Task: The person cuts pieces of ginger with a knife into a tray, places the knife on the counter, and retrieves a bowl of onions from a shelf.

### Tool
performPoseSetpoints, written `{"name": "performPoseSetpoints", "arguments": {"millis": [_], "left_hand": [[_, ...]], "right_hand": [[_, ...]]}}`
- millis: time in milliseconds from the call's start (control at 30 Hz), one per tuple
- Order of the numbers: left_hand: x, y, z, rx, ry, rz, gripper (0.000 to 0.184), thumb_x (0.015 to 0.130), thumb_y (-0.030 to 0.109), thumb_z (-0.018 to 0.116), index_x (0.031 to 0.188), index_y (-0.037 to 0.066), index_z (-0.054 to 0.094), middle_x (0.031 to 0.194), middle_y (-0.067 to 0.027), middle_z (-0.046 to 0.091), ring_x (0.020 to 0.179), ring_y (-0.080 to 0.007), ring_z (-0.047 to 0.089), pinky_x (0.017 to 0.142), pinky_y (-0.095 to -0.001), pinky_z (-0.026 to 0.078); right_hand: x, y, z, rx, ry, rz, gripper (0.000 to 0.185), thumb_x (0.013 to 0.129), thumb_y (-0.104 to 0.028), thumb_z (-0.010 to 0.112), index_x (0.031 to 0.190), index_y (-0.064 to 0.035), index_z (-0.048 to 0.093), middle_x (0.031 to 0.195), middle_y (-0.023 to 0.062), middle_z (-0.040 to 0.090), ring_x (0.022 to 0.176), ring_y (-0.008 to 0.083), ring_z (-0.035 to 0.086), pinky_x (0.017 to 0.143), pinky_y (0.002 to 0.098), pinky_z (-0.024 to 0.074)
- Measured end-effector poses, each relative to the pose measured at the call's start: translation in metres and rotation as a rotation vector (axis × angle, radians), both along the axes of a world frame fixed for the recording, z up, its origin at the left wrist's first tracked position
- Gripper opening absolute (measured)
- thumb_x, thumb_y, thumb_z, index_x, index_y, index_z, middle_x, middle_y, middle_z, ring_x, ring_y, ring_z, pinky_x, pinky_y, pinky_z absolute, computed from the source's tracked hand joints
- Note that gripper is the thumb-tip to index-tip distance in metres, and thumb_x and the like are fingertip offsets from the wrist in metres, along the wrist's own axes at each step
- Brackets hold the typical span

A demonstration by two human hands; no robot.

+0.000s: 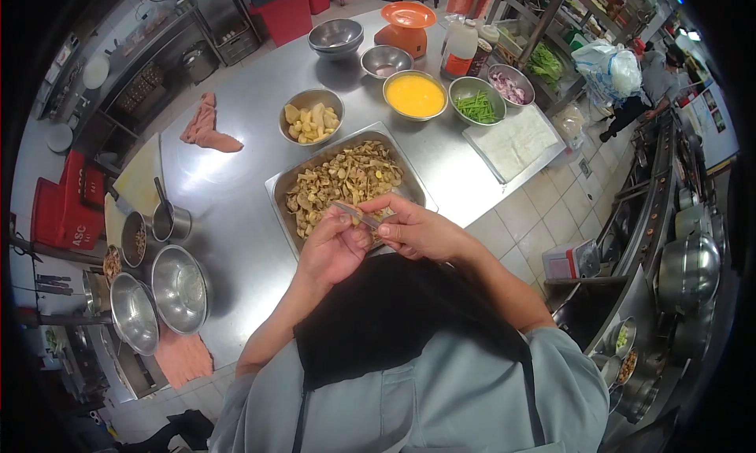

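Observation:
My left hand [334,244] and my right hand [411,226] are close together above the near edge of a metal tray [416,187]. In my right hand is a small knife [364,218], its narrow grey blade pointing left toward my left fingers. The fingers of my left hand are curled and pinched at the blade's tip; what they hold is too small and hidden to name. Brown and yellowish cut pieces [346,175], like peelings, are heaped in the tray. Just beyond it stands a steel bowl [289,133] of pale yellow peeled chunks [313,122].
Farther back are bowls of yellow liquid [415,96], green strips [476,107] and purple-red slices [508,85], plus an orange scale [407,29]. A pink cloth [209,128] lies left. Steel bowls [179,289] and a saucepan [172,221] crowd the left edge. Another person [660,83] stands far right.

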State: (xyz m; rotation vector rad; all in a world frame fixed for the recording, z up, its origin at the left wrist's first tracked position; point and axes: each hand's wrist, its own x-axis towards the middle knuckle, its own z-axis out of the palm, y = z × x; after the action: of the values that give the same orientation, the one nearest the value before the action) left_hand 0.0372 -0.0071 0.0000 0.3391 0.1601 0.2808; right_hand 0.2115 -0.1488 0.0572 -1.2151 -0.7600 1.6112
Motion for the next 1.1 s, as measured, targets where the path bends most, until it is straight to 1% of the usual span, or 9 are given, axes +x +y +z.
{"name": "performPoseSetpoints", "arguments": {"millis": [233,333,433,533,733,833,933,1033,1100], "left_hand": [[0.000,0.001,-0.004,0.001,-0.020,0.019,0.017,0.098,0.006,0.059,0.115,0.007,0.061,0.096,-0.0100,0.066,0.083,-0.0195,0.059,0.076,-0.0338,0.049],[0.001,-0.002,0.003,-0.009,0.023,0.043,0.021,0.099,0.005,0.057,0.118,0.008,0.061,0.101,-0.0096,0.067,0.085,-0.0197,0.060,0.079,-0.0340,0.050],[0.001,-0.001,0.002,0.005,0.047,0.040,0.022,0.099,0.004,0.056,0.120,0.009,0.061,0.104,-0.0082,0.067,0.088,-0.0188,0.061,0.082,-0.0334,0.052],[0.002,0.000,-0.003,0.017,0.030,0.024,0.023,0.100,0.004,0.055,0.121,0.011,0.060,0.106,-0.0074,0.067,0.088,-0.0173,0.062,0.084,-0.0322,0.054],[0.001,-0.001,-0.001,0.023,0.080,0.076,0.022,0.101,0.001,0.052,0.119,0.012,0.060,0.106,-0.0080,0.069,0.087,-0.0171,0.066,0.081,-0.0321,0.055],[0.000,0.001,-0.002,0.043,0.025,0.052,0.020,0.100,0.002,0.053,0.116,0.011,0.060,0.104,-0.0083,0.069,0.086,-0.0181,0.066,0.080,-0.0330,0.055],[0.000,0.001,-0.002,0.058,-0.014,0.044,0.015,0.099,0.003,0.056,0.113,0.010,0.061,0.100,-0.0081,0.068,0.084,-0.0187,0.064,0.077,-0.0336,0.053],[0.001,0.001,-0.002,0.090,-0.009,0.047,0.012,0.098,0.005,0.059,0.109,0.007,0.060,0.097,-0.0076,0.066,0.082,-0.0187,0.062,0.076,-0.0337,0.052],[0.002,0.001,-0.002,0.117,-0.008,0.040,0.010,0.098,0.006,0.059,0.108,0.006,0.060,0.095,-0.0076,0.065,0.081,-0.0187,0.061,0.075,-0.0336,0.051]], "right_hand": [[0.001,-0.002,0.000,-0.043,0.041,-0.063,0.048,0.108,-0.014,0.050,0.155,-0.0203,0.044,0.080,-0.0043,0.045,0.060,0.0048,0.037,0.051,0.0204,0.0322],[-0.003,-0.005,0.000,0.013,0.055,-0.205,0.046,0.108,-0.015,0.053,0.153,-0.0204,0.046,0.079,-0.0058,0.043,0.058,0.0036,0.033,0.049,0.0199,0.0275],[0.000,-0.005,0.002,0.046,-0.061,-0.164,0.048,0.108,-0.014,0.052,0.155,-0.0198,0.043,0.080,-0.0050,0.045,0.060,0.0040,0.035,0.050,0.0203,0.0292],[-0.005,-0.002,-0.002,0.081,-0.327,-0.122,0.048,0.108,-0.015,0.054,0.155,-0.0180,0.042,0.084,-0.0029,0.050,0.067,0.0056,0.042,0.057,0.0223,0.0371],[-0.013,-0.001,0.004,0.127,-0.346,-0.083,0.043,0.107,-0.017,0.056,0.149,-0.0151,0.045,0.092,0.0002,0.058,0.081,0.0084,0.050,0.074,0.0280,0.0452],[-0.012,-0.001,0.001,0.165,-0.345,-0.064,0.039,0.108,-0.018,0.056,0.146,-0.0153,0.047,0.091,-0.0008,0.057,0.077,0.0072,0.048,0.069,0.0261,0.0433],[-0.009,-0.001,0.009,0.118,-0.279,-0.020,0.039,0.107,-0.014,0.053,0.145,-0.0097,0.046,0.090,0.0005,0.056,0.076,0.0087,0.049,0.069,0.0268,0.0439],[-0.004,-0.002,0.010,0.059,-0.137,-0.002,0.038,0.108,-0.014,0.051,0.145,-0.0124,0.047,0.087,-0.0012,0.053,0.071,0.0070,0.046,0.062,0.0249,0.0407],[-0.004,-0.002,0.010,0.045,-0.129,-0.015,0.036,0.109,-0.016,0.051,0.145,-0.0165,0.048,0.082,-0.0040,0.047,0.066,0.0045,0.040,0.056,0.0216,0.0347]]}}
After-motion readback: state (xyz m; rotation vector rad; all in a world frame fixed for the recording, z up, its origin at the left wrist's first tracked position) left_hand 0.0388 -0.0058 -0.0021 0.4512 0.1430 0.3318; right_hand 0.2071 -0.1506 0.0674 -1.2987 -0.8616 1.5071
